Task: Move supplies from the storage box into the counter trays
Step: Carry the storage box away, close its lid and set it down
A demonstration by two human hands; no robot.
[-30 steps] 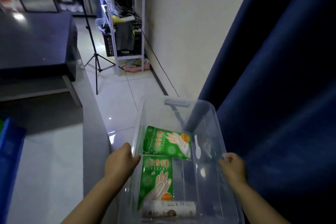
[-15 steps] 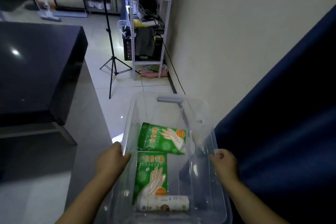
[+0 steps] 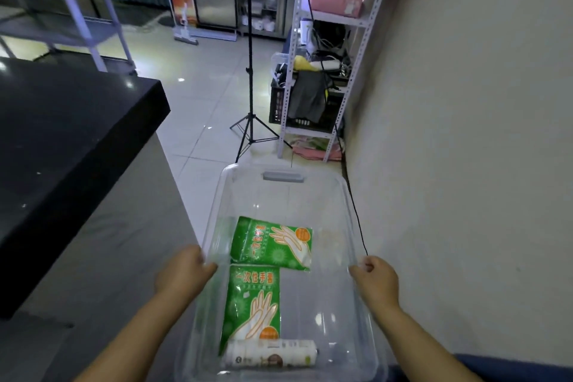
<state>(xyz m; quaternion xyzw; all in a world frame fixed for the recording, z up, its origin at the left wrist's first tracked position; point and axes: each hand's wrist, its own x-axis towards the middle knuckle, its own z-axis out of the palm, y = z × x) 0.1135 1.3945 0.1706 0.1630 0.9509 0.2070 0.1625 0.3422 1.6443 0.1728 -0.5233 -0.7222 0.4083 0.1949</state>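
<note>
I carry a clear plastic storage box (image 3: pixel 336 195) in front of me, held above the floor. My left hand (image 3: pixel 183 273) grips its left rim and my right hand (image 3: pixel 375 279) grips its right rim. Inside lie two green packs of disposable gloves, one crosswise (image 3: pixel 273 242) and one lengthwise (image 3: pixel 252 304) below it. A white roll (image 3: pixel 271 357) lies at the near end of the box. No counter trays are in view.
A black counter (image 3: pixel 62 146) with a grey side runs along the left. A tripod stand (image 3: pixel 249 102) and a metal shelf rack (image 3: pixel 319 71) stand ahead on the tiled floor. A cream wall (image 3: pixel 465 133) is close on the right, with a black cable along it.
My view has swung left, away from the blue curtain, which has nearly left the frame. The box went with it. Both hands keep their hold on the rims.
</note>
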